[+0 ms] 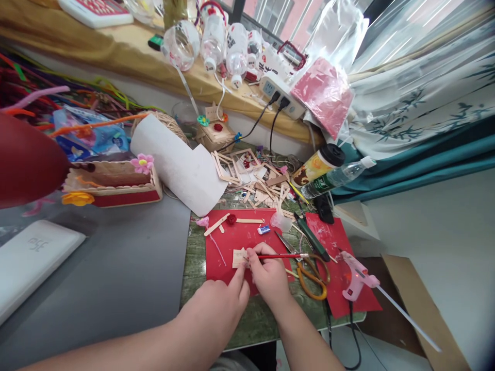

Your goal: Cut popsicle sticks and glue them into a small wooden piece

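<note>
My right hand [270, 278] is closed around a red pencil [284, 255], its point end at a small pale wooden piece [238, 259]. The piece lies on a red sheet [220, 245] and bears faint marks. My left hand [222, 304] has its index fingertip pressed on the piece's lower edge, the other fingers curled. Beyond the hands are a blue-and-white eraser [263, 229], a dark red rosette [231, 219] and craft sticks [249, 221]. Orange-handled scissors [312, 281] lie right of my right hand, partly under the pencil's end.
A pink glue gun [358, 278] with a long glue stick lies at the right edge, its cable hanging down. A green utility knife [315, 237], a bottle [336, 178] and a patterned tumbler [319, 164] stand or lie nearby. Loose sticks [266, 188] are heaped behind.
</note>
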A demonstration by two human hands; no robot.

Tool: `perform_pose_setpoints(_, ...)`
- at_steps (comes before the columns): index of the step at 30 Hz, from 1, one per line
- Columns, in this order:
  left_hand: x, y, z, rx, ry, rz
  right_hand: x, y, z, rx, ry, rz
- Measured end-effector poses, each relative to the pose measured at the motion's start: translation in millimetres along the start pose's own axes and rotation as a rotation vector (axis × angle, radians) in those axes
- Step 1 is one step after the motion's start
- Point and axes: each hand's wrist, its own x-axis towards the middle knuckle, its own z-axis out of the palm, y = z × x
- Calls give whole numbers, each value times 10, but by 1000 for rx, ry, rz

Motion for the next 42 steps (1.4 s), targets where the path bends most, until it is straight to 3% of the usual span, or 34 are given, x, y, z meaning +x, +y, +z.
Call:
perform_pose_setpoints(6, 10, 8, 44, -2, 14, -2, -7, 11, -1, -30, 19, -44)
perform_pose_setpoints(23, 10, 0, 51, -33, 25, 4, -19, 31, 25, 152, 26, 74)
perform_pose_setpoints(30, 2, -13, -10, -14, -1, 3, -21, 17, 28, 96, 22, 52)
perform_pose_setpoints(33, -1, -11, -12, -19, -7, 6, -24, 51, 34, 199, 23, 105)
perform_pose_setpoints(37, -2, -6, 31, -25, 33, 4, -42, 65, -24, 372, 13, 121)
perform_pose_setpoints(42, 12, 4, 134, -9, 84, -4, -60, 12, -131, 297, 10, 72)
